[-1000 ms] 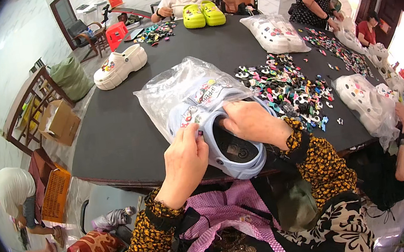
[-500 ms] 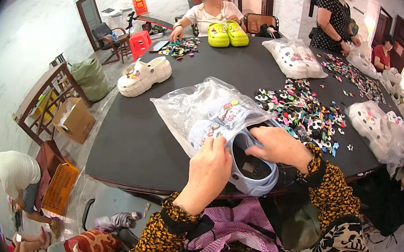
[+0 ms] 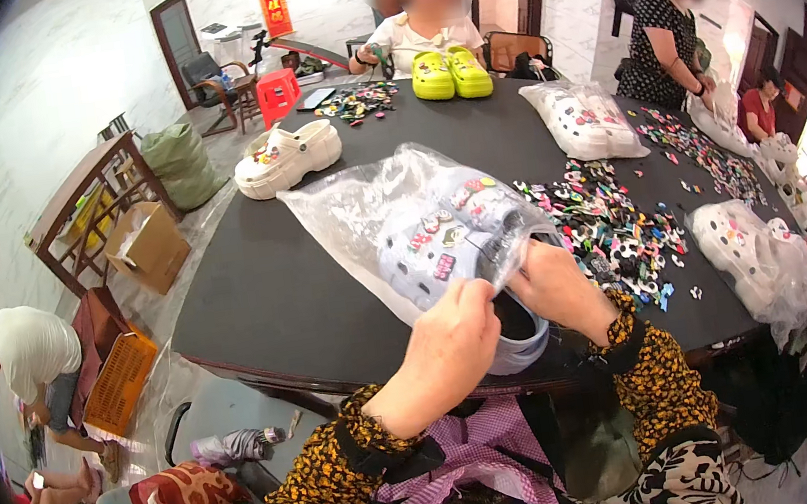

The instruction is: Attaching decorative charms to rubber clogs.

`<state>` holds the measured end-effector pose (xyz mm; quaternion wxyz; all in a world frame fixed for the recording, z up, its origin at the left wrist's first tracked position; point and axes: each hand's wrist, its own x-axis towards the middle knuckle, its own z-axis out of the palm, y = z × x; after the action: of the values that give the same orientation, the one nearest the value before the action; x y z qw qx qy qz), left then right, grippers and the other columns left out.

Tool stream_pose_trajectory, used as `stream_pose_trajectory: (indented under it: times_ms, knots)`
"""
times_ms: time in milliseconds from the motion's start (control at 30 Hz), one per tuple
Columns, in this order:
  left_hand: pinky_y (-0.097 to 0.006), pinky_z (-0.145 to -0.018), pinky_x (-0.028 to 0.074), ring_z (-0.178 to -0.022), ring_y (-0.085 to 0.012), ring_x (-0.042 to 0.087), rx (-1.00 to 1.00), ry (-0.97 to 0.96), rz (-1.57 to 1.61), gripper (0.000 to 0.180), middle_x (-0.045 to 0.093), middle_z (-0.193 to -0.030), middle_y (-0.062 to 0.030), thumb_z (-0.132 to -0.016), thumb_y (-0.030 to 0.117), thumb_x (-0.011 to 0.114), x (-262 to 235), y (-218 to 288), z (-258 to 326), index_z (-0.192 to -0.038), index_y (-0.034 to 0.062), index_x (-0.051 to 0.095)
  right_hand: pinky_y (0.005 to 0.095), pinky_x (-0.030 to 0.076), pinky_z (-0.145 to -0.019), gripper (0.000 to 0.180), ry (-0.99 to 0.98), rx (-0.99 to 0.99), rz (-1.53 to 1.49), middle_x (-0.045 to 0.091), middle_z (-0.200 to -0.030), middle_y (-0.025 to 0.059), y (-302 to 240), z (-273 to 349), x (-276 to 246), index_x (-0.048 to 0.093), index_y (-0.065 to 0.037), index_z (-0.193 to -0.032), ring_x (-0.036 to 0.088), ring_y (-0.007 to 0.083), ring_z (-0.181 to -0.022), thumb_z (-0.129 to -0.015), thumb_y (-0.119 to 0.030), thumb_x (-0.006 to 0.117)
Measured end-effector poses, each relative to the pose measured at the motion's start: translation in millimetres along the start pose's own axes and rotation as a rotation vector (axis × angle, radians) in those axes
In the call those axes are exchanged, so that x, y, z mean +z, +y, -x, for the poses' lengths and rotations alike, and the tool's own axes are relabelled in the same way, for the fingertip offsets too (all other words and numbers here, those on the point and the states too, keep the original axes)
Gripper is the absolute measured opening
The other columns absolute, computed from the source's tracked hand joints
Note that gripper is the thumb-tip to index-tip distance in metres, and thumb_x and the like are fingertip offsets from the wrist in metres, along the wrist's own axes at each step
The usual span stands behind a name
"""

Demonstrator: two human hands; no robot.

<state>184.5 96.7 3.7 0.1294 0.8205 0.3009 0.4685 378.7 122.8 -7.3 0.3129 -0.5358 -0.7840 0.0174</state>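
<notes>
A pair of light blue clogs (image 3: 519, 357) with colourful charms on their uppers lies in front of me at the table's near edge. Their toe ends are inside a clear plastic bag (image 3: 333, 208), while the heels stick out of its mouth towards me. My left hand (image 3: 450, 345) is closed in a pinch on the bag's near edge. On the other side of the mouth, my right hand (image 3: 561, 288) grips the bag's rim, its fingertips partly hidden by the film and the clogs.
Loose shoe charms (image 3: 613, 231) lie right of the bag. White clogs (image 3: 286, 156) stand at the far left, lime green clogs (image 3: 450, 75) before a seated person. Bagged white clogs (image 3: 584, 119) and another bag (image 3: 745, 245) are at right. A grey chair (image 3: 231, 404) stands left.
The bag's mouth has come nearer to me, covering more of the clogs. My right hand has moved from inside the heel opening to the bag's rim. The person opposite has raised a hand.
</notes>
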Motion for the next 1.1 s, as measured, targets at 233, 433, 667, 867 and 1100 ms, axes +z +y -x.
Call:
stream_pose_trajectory:
  times_ms: [233,433,667,867,1100]
  knots:
    - [-0.043,-0.078,0.049,-0.09,-0.0377,0.057,0.089,-0.004,-0.292,0.039,0.053,-0.101,-0.0204,-0.077,0.007,0.067,3,0,-17,-0.111,-0.0035,0.054,0.0444,0.05,-0.071,0.015,0.024,-0.157,0.078,0.062,-0.082,0.0221,-5,6,2,0.058,0.001,-0.087,0.062,0.0374,-0.078,-0.085,-0.015,0.059]
    - [-0.042,-0.073,0.049,-0.083,-0.034,0.057,0.132,0.008,-0.378,0.015,0.055,-0.091,-0.0147,-0.079,0.0,0.06,7,-20,-21,-0.094,-0.0007,0.059,0.0438,0.05,-0.073,0.019,-0.034,-0.184,0.113,0.062,-0.085,0.0201,-16,4,1,0.055,0.002,-0.092,0.062,0.0365,-0.083,-0.085,-0.015,0.06]
    - [-0.04,-0.067,0.05,-0.076,-0.0343,0.058,0.203,0.04,-0.175,0.01,0.054,-0.088,-0.0156,-0.078,-0.002,0.058,16,-4,-23,-0.088,0.0002,0.057,0.0451,0.05,-0.065,0.02,-0.142,-0.201,0.22,0.062,-0.073,0.0198,5,-9,22,0.061,0.0,-0.077,0.063,0.0382,-0.069,-0.085,-0.019,0.056]
    - [-0.042,-0.065,0.05,-0.076,-0.0373,0.059,0.067,-0.01,-0.177,0.013,0.055,-0.089,-0.0169,-0.081,-0.001,0.06,9,-14,-7,-0.094,0.0,0.057,0.0441,0.049,-0.069,0.016,0.009,-0.295,0.024,0.063,-0.077,0.0198,-14,0,-6,0.062,0.001,-0.078,0.064,0.0357,-0.076,-0.085,-0.014,0.059]
    - [-0.042,-0.073,0.049,-0.086,-0.0377,0.058,0.004,-0.077,-0.216,0.035,0.056,-0.1,-0.0187,-0.079,0.005,0.068,-4,-7,16,-0.111,-0.0012,0.055,0.0274,0.05,-0.076,0.025,0.131,0.084,-0.315,0.066,-0.1,0.0098,26,30,-31,0.063,-0.001,-0.11,0.063,0.0155,-0.088,-0.085,-0.001,0.063]
